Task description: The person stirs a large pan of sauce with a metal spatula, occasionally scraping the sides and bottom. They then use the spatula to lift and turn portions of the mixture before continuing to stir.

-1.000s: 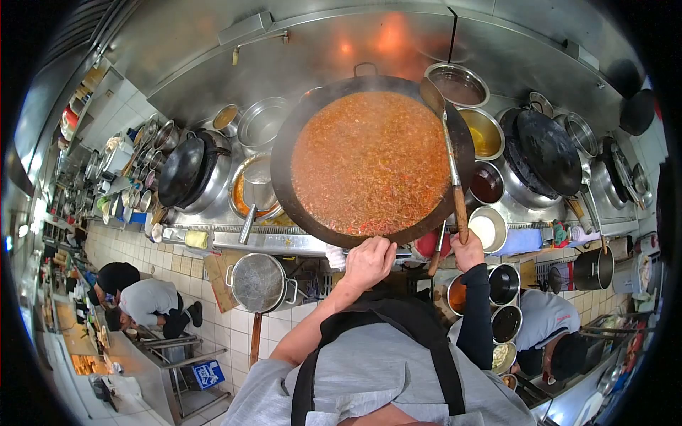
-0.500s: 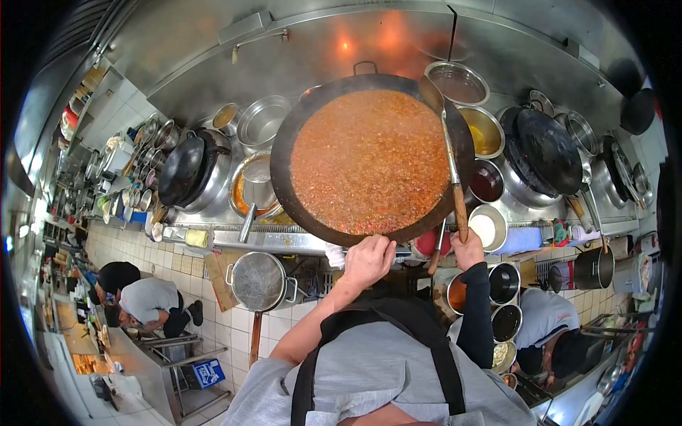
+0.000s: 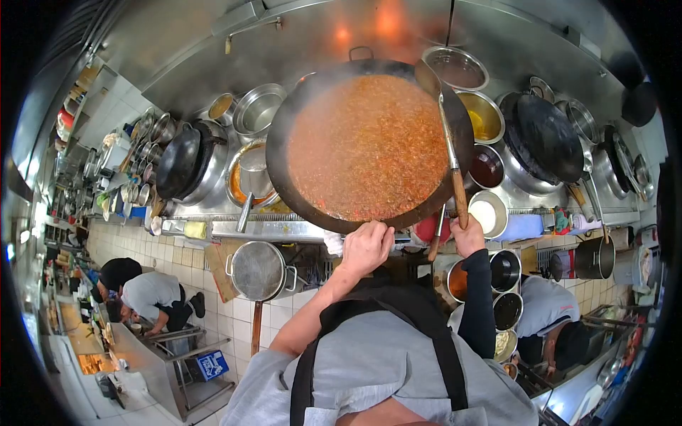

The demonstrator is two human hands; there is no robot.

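Note:
A large black wok point(image 3: 280, 167) holds a steaming orange-red sauce with small bits point(image 3: 366, 153). My left hand point(image 3: 368, 247) is closed at the wok's near rim; what its fingers wrap is partly hidden, with a white cloth point(image 3: 333, 243) just left of it. In my right hand point(image 3: 467, 238) is the wooden handle of a ladle point(image 3: 455, 170). The ladle's bowl rests up by the wok's right rim, outside the sauce's middle. Beside my right hand, a second wooden-handled tool point(image 3: 436, 245) leans against the stove front.
Metal pots line the wok's right, among them one with yellow oil point(image 3: 484, 126) and one with dark red liquid point(image 3: 486, 167). Another black wok point(image 3: 547, 138) stands further right. A strainer point(image 3: 257, 271) sits low left. Two people point(image 3: 150, 295) point(image 3: 547, 309) bend over at either side.
The whole view has shifted slightly, so the wok sits higher in it. The sauce's surface pattern has changed, with more steam at the left. Both hands keep their hold.

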